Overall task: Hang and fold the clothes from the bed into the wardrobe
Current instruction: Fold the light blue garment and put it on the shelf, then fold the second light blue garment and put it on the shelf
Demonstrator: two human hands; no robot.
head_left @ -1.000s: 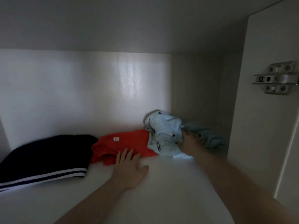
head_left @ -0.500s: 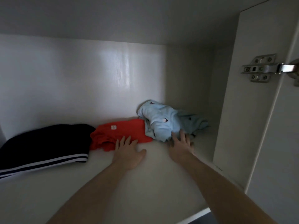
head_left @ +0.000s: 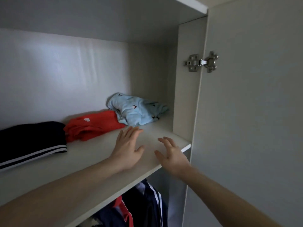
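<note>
On the white wardrobe shelf [head_left: 91, 154] three garments lie in a row: a folded dark one with white stripes [head_left: 29, 141] at the left, a folded red one [head_left: 93, 126] in the middle, and a bunched light blue one [head_left: 137, 110] in the back right corner. My left hand [head_left: 127, 148] hovers open over the shelf, fingertips just short of the red and blue garments. My right hand [head_left: 172, 154] is open with spread fingers above the shelf's front edge. Neither hand holds anything.
The wardrobe's side panel [head_left: 185, 95] and the open door [head_left: 246, 112] with a metal hinge [head_left: 201, 62] stand at the right. Below the shelf hang dark and red clothes [head_left: 141, 205].
Both hands have drawn back from the garments toward the shelf's front edge. My right hand let go of the light blue garment, which stays in the corner. My view has pulled back from the shelf.
</note>
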